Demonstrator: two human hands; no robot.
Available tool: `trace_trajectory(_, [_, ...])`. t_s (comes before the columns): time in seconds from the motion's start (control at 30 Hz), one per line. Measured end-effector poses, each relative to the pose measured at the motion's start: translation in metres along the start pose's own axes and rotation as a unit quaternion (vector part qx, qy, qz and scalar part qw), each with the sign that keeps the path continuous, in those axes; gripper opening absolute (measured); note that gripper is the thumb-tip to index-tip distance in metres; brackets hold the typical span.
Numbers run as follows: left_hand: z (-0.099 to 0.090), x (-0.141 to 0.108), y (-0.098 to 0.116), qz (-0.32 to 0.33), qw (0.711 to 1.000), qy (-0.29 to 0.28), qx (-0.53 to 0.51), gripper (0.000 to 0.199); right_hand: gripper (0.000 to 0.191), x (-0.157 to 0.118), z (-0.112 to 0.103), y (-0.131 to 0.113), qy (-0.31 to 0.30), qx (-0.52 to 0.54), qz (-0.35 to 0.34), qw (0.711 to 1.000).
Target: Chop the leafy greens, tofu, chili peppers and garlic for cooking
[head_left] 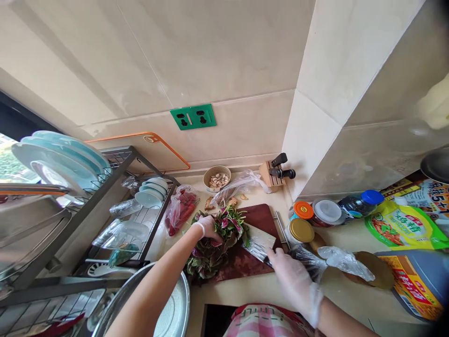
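Note:
A heap of purple-and-green leafy greens (210,255), which look like red amaranth, lies across the left part of a dark red-brown cutting board (261,214). My left hand (209,228), in a thin clear glove, grips the top of the heap, its fingertips partly hidden among the leaves. My right hand (289,276), gloved too, is closed around the dark handle of a cleaver (263,238). The broad blade points left, its edge beside the cut-stem side of the greens. Whether the blade touches the board is hard to tell.
A metal basin (185,299) stands at the front left beside a dish rack (143,255). Behind the board are a bag of red peppers (179,208), a garlic basket (217,179) and a knife block (271,177). Jars (301,230) and a large bottle (417,281) crowd the right.

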State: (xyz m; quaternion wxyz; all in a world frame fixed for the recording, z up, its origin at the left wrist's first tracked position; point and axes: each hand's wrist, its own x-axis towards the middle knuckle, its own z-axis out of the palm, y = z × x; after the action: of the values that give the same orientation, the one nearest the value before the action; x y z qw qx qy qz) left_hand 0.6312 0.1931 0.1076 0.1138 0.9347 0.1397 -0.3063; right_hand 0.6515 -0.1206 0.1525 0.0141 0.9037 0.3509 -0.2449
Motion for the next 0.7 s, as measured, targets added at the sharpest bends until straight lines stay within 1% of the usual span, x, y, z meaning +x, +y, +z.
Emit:
trace_trajectory(0.07, [0.001,-0.004,0.010,0.013,1.000,0.001,0.011,0.106,0.059,-0.015,0.002,0.029,-0.008,0.058,-0.016,0.998])
trace_trajectory(0.13, [0.003,-0.010,0.024,0.035,0.999,0.000,0.023,0.112,0.064,-0.027,0.014,0.058,0.003,0.146,-0.011,0.989])
trace_trajectory(0.2, [0.004,-0.016,0.034,0.051,0.998,-0.001,0.036,0.114,0.062,-0.037,0.032,0.080,0.007,0.246,0.009,0.969])
trace_trajectory(0.27, [0.001,-0.018,0.036,0.063,0.997,-0.019,0.030,0.116,0.053,-0.046,0.050,0.089,0.011,0.348,0.034,0.937])
trace_trajectory(0.33, [-0.009,-0.015,0.028,0.091,0.993,-0.074,-0.020,0.121,0.044,-0.055,0.064,0.084,0.026,0.439,0.071,0.895])
trace_trajectory(0.4, [-0.025,-0.005,0.014,0.126,0.979,-0.131,-0.094,0.126,0.047,-0.064,0.073,0.069,0.033,0.509,0.132,0.850])
trace_trajectory(0.43, [-0.033,0.003,0.007,0.135,0.973,-0.137,-0.126,0.124,0.052,-0.068,0.077,0.061,0.031,0.535,0.165,0.828])
trace_trajectory(0.47, [-0.041,0.011,0.001,0.134,0.972,-0.125,-0.149,0.120,0.057,-0.072,0.080,0.052,0.025,0.556,0.194,0.808])
trace_trajectory(0.53, [-0.050,0.029,-0.002,0.105,0.979,-0.091,-0.148,0.112,0.064,-0.076,0.084,0.038,0.016,0.588,0.229,0.775])
trace_trajectory(0.6, [-0.049,0.043,0.006,0.073,0.987,-0.089,-0.116,0.109,0.067,-0.076,0.089,0.027,0.021,0.616,0.241,0.750])
trace_trajectory(0.67, [-0.038,0.050,0.023,0.061,0.989,-0.104,-0.083,0.119,0.068,-0.075,0.093,0.021,0.032,0.630,0.248,0.735])
trace_trajectory(0.7, [-0.031,0.050,0.032,0.064,0.990,-0.098,-0.072,0.124,0.068,-0.073,0.095,0.019,0.041,0.631,0.251,0.733])
